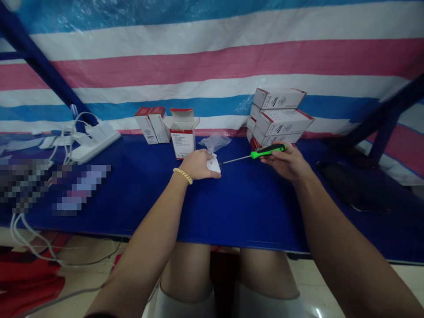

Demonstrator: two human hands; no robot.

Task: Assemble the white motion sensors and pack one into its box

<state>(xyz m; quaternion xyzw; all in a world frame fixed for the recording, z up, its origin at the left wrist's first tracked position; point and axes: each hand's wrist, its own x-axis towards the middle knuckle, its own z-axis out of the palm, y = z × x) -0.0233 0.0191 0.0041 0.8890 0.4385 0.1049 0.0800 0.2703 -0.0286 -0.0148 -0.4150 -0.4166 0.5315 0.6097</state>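
Note:
My left hand (198, 165), with a yellow braided band at the wrist, grips a small white device (213, 164) just above the blue table. In my right hand (287, 160) is a screwdriver (268, 151) with a green and black handle. Its long shaft points left, and the tip meets or nearly meets the device's right side; exact contact is too small to tell. Behind my left hand stands an open white and red box (183, 140) with its flaps up. A clear plastic bag (215, 141) lies beside that box.
Closed boxes (153, 126) stand left of the open one. Several stacked boxes (281, 123) are behind my right hand. A white power strip (96, 142) with cables sits at the left of the blue table (238, 212). A dark flat object (353, 187) lies at right.

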